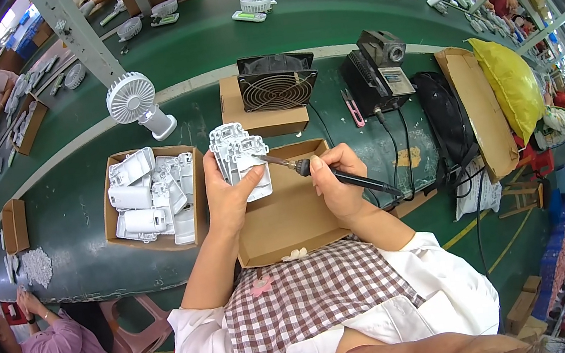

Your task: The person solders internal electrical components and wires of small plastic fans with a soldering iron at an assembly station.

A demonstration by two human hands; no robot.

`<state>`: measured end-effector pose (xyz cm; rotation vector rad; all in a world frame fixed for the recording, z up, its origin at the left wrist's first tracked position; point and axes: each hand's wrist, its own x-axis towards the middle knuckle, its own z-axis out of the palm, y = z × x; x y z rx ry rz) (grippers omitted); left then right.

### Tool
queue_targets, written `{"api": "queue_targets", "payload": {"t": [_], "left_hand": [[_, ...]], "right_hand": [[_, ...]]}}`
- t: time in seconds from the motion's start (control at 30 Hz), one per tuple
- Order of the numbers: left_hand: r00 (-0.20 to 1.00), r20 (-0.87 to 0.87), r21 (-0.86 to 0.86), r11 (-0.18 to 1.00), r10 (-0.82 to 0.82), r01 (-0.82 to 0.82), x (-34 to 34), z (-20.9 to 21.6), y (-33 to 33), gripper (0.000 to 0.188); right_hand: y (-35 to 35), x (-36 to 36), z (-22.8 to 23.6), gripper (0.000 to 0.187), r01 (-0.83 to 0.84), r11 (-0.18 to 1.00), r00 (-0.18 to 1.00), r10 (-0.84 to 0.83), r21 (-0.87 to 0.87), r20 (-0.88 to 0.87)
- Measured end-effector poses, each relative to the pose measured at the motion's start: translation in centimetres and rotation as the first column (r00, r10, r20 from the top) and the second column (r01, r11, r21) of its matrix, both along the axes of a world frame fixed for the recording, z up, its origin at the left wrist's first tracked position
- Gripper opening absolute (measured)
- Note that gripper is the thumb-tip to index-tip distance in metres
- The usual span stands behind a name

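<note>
My left hand point(229, 196) grips several white plastic housings point(238, 155), stacked together and tilted above an open cardboard tray. In my right hand point(342, 181) is a soldering iron point(361, 180) with a black handle, held like a pen. Its metal tip points left and meets, or nearly meets, the top housing beside my left thumb; actual contact is too small to tell. Beneath both hands lies the shallow cardboard tray point(282, 228). Left of my left hand stands a cardboard box point(116, 235) filled with more white plastic housings point(136, 196).
A black box fan point(277, 84) sits on cardboard ahead. Behind my right hand are a black soldering station point(364, 83), pink-handled tweezers point(353, 108) and trailing cables point(406, 153). A white handheld fan point(133, 100) stands at the far left. A co-worker point(62, 345) sits to the left.
</note>
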<state>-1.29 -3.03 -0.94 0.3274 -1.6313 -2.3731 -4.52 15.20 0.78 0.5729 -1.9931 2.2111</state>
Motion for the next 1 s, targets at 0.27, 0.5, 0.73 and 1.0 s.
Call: {"api": "queue_targets", "payload": {"t": [0.27,0.5,0.73,1.0], "left_hand": [[1.000,0.009,-0.024,1.000,-0.005,0.006,0.02,-0.11,0.02,0.071],[1.000,0.018,-0.086,0.996,-0.015,0.017,0.22,0.39,0.27,0.070],[1.000,0.030,-0.123,0.992,-0.006,0.010,0.30,0.23,0.27,0.070],[1.000,0.021,-0.108,0.994,-0.007,0.009,0.34,0.08,0.24,0.070]], "right_hand": [[0.41,0.02,-0.31,0.015,-0.016,0.982,0.990,0.041,-0.187,0.132],[0.18,-0.04,0.33,0.015,-0.024,0.987,0.992,0.044,-0.157,0.122],[0.17,-0.02,0.40,0.015,-0.026,0.997,0.993,0.034,-0.071,0.110],[0.09,-0.03,0.44,0.015,-0.034,0.997,0.993,0.041,-0.068,0.107]]}}
